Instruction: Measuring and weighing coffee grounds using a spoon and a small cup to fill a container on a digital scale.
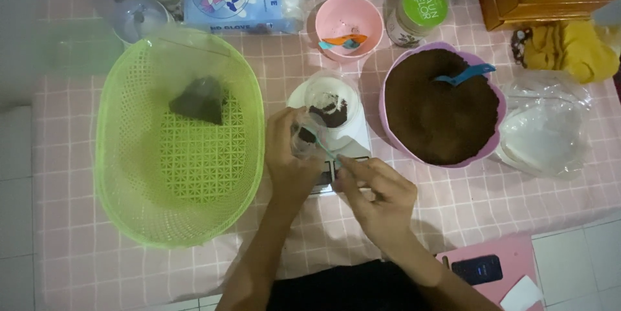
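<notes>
Two hands met over the middle of the counter (77, 266), which wore a pink checked cloth. The left hand (289, 156) curled shut around a small clear plastic bag (304, 138), thin and crinkled, with a dark clump of powder in it. The right hand (378, 196) pinched a slim turquoise spoon (321, 146) between fingertips, its tip reaching into the bag's mouth.

Just behind the bag sat a white round cup (326, 105) with dark powder, resting on a small scale (352, 149). To the right stood a wide purple bowl (388, 131), heaped with coarse brown powder, a blue scoop (464, 74) lying on top. Its rim came near the scale, so room there was tight.

On the left, a big lime-green lattice basket (178, 139), oval and see-through, held one filled dark packet (200, 99). Its edge lay just beside the left wrist. Behind, a pink bowl (348, 25) held a small spoon, and a green-lidded jar (415, 13) stood beside it. Crumpled clear bags (546, 133) lay to the far right. Near the front edge, a dark phone (477, 269) rested on a pink board.
</notes>
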